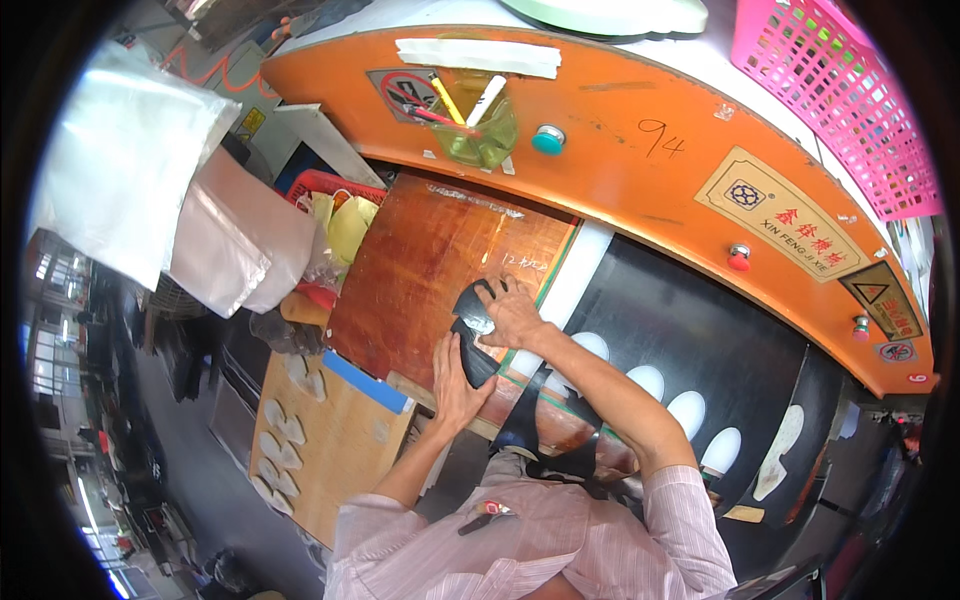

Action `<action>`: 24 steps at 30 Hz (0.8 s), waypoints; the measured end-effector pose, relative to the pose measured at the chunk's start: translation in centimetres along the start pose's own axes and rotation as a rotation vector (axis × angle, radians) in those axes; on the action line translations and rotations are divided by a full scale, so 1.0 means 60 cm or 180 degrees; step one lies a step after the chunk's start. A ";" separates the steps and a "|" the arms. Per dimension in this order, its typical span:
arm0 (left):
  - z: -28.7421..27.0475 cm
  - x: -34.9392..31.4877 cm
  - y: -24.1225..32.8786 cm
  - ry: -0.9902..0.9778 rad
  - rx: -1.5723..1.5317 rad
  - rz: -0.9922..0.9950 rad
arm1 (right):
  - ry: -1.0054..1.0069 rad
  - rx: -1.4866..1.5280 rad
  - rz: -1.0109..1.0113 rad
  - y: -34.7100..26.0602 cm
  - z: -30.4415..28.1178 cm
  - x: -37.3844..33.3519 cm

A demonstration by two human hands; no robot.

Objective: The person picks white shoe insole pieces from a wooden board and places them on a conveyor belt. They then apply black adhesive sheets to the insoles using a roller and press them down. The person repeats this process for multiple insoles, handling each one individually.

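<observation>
A black curved piece, which looks like part of a shoe upper, lies on the reddish-brown board in front of me. A pale shiny patch shows near its middle. My left hand grips its near end, fingers along one side and thumb on the other. Over its far end my right hand is bent, fingertips on the black material and thumb near the pale patch. More black strap-like pieces hang over the board's near edge, beneath my right forearm.
Several white oval pieces lie on a black belt to the right, with a white sole-shaped piece farther along. An orange machine panel rises beyond the board. Pale cut pieces rest on a wooden board at left.
</observation>
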State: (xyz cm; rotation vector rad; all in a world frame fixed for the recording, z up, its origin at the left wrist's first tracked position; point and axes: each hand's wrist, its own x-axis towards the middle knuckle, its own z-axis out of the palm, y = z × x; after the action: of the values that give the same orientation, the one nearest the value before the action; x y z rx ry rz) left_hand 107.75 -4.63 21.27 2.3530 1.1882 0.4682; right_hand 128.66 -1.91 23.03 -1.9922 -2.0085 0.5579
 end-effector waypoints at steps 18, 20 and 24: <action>-0.002 -0.021 0.023 0.0056 0.0082 -0.0255 | 0.0707 0.0305 0.0048 -0.004 0.028 -0.031; -0.017 -0.013 0.031 0.0357 0.0141 0.0051 | 0.1341 0.0457 0.0055 -0.004 0.012 -0.079; -0.002 0.020 0.089 -0.0177 -0.0462 0.0758 | 0.2321 0.1058 0.0660 0.032 -0.033 -0.268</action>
State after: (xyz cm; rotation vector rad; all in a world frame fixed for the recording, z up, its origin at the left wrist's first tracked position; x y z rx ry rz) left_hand 111.89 -6.41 24.40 2.3738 0.8235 0.5447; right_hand 131.69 -17.74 25.32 -1.8367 -1.2015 0.1421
